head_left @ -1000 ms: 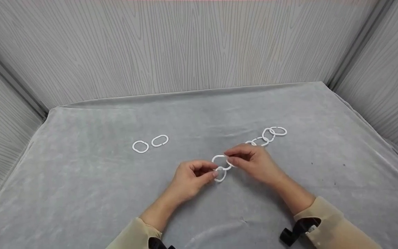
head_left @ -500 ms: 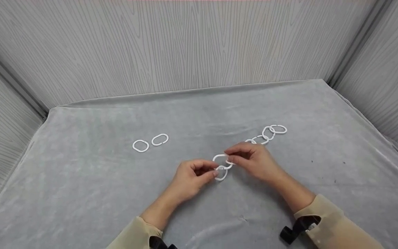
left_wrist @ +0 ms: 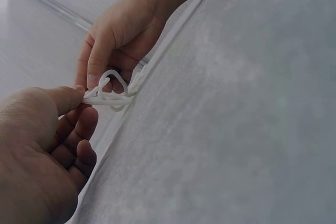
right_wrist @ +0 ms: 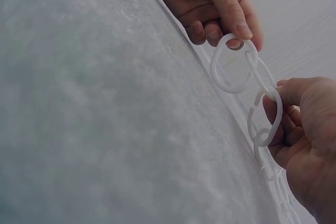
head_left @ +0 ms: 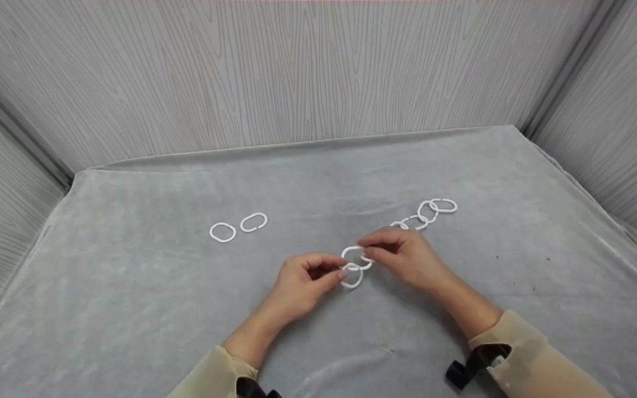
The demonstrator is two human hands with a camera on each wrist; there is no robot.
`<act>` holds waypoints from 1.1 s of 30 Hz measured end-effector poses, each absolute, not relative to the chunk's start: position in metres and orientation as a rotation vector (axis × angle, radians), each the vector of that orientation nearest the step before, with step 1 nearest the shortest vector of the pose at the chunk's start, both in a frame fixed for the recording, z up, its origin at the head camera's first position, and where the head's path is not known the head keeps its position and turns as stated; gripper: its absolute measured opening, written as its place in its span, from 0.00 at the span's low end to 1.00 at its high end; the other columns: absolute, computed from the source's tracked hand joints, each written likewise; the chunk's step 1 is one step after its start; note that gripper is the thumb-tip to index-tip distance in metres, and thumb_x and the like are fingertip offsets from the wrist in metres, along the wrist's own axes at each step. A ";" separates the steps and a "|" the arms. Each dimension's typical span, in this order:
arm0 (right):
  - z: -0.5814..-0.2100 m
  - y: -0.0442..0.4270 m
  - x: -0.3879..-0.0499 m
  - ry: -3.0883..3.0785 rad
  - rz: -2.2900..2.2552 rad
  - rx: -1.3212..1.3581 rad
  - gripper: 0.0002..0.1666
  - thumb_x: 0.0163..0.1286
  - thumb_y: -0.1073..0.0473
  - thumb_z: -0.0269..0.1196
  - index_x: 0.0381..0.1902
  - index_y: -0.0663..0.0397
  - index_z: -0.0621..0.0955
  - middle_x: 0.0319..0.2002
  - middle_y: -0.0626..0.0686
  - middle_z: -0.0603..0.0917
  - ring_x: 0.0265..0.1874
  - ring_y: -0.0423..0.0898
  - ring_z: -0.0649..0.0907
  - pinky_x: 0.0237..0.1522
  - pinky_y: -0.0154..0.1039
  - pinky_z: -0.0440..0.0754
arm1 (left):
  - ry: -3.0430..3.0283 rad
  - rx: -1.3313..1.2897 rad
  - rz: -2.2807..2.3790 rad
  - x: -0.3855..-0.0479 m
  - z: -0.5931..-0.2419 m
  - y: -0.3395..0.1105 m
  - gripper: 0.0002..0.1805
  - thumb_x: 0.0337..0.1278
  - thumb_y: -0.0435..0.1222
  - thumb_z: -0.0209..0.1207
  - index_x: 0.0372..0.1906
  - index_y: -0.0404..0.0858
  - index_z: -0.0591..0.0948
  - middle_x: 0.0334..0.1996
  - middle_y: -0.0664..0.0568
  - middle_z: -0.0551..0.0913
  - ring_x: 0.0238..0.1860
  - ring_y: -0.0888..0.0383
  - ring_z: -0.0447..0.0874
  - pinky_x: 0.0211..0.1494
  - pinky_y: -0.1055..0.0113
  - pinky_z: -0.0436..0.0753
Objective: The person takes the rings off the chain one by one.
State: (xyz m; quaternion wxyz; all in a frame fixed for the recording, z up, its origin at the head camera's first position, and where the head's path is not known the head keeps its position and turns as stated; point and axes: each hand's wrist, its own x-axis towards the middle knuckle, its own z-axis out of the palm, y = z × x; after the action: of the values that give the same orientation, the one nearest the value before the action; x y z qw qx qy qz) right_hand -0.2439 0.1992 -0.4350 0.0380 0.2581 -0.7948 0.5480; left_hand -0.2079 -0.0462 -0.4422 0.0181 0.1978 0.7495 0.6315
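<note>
Head; left grip (head_left: 308, 284) — pinching end link (head_left: 361, 278); right grip (head_left: 404, 258) — pinching chain (head_left: 424, 219); far cloth edge (head_left: 296, 145) well apart

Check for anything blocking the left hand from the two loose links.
Nothing visible stands in the way: in the head view, only gray cloth lies between the left hand and both the left loose link and the right loose link. The hand isn't free, though; it pinches the end link of the chain.
</note>
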 end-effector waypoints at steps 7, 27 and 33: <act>-0.434 0.198 -0.244 -2.453 1.637 0.758 0.10 0.70 0.69 0.71 0.47 0.58 0.92 0.42 0.52 0.91 0.42 0.43 0.86 0.45 0.31 0.83 | 2.335 0.645 1.952 -0.209 -0.444 -0.047 0.08 0.63 0.30 0.72 0.45 0.35 0.92 0.37 0.49 0.91 0.35 0.62 0.85 0.39 0.73 0.81; -0.431 0.193 -0.241 -2.433 1.595 0.747 0.10 0.68 0.72 0.72 0.45 0.59 0.92 0.40 0.52 0.91 0.40 0.43 0.86 0.43 0.29 0.82 | 2.269 0.651 1.973 -0.208 -0.441 -0.045 0.08 0.64 0.29 0.71 0.47 0.32 0.91 0.38 0.47 0.91 0.35 0.63 0.83 0.39 0.73 0.80; -0.433 0.193 -0.242 -2.426 1.590 0.753 0.10 0.68 0.72 0.71 0.45 0.60 0.92 0.39 0.52 0.91 0.38 0.42 0.85 0.42 0.29 0.81 | 2.260 0.658 1.972 -0.208 -0.443 -0.045 0.09 0.64 0.29 0.71 0.47 0.33 0.91 0.38 0.47 0.91 0.34 0.63 0.83 0.38 0.73 0.79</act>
State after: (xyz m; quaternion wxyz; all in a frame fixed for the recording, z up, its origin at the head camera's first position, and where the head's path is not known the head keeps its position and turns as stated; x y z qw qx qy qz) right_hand -0.2417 0.1935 -0.4327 0.0724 0.2506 -0.8074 0.5293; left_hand -0.2076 -0.0455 -0.4425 0.0353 0.2143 0.7355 0.6418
